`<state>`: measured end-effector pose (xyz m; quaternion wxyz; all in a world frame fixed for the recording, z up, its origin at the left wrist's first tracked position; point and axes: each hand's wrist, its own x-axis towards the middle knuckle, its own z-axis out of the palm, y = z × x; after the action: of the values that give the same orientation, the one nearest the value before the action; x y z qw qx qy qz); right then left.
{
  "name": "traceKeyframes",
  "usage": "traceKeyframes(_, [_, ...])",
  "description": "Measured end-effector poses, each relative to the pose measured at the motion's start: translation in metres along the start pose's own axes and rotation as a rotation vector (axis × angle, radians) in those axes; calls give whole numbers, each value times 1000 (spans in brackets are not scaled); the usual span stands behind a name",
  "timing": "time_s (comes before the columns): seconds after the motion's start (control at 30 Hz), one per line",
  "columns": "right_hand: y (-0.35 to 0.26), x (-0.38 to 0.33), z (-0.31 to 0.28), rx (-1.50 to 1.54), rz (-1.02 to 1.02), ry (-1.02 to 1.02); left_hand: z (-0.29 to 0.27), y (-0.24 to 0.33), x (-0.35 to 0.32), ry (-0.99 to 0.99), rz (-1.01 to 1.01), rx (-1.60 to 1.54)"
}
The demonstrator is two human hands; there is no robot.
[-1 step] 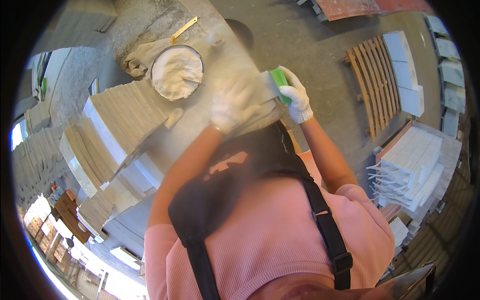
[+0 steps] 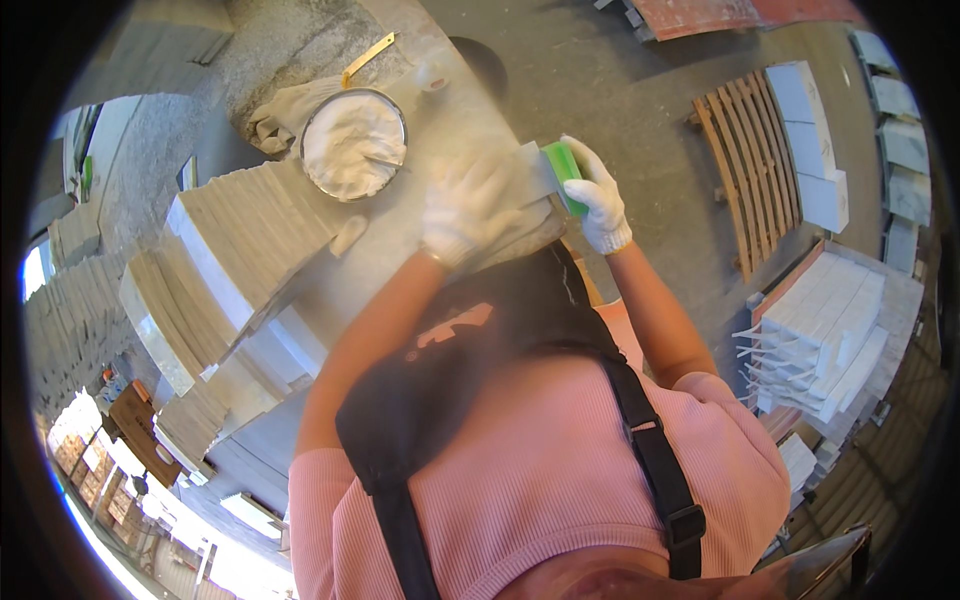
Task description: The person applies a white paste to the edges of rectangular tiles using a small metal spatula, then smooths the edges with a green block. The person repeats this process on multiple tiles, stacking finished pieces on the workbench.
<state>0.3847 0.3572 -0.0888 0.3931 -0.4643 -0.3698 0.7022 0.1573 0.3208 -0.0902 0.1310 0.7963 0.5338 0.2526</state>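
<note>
Left hand [image 2: 466, 210]: open, flattened over pale slab [image 2: 530, 176].
Right hand [image 2: 602, 202]: gripping green block [image 2: 564, 172] at slab's edge.
Progress: edge work apparently under way; remainder unclear.

To your right: brown slatted wooden pallet [image 2: 750, 175] with white rectangular blocks [image 2: 808, 150] along its right side, and a stack of long white strips [image 2: 825, 315] nearer you. Your left has rows of grey-beige flat slabs [image 2: 255, 225]; a flat red panel [image 2: 700, 16] sits up top right.
</note>
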Motion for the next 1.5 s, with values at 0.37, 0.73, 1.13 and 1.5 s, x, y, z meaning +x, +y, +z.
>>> traceKeyframes(0.37, [13,9,-7,-125,-65,53,-2,1,1,-3,6,-16])
traceKeyframes(0.73, [28,15,-20,-199,-120,32,0,0,0,1,4,12])
traceKeyframes(1.13, [17,19,-10,-32,-54,80,1,-1,2,1,24,5])
traceKeyframes(1.5, [23,17,-10,-160,-137,55,5,-2,-1,2,1,29])
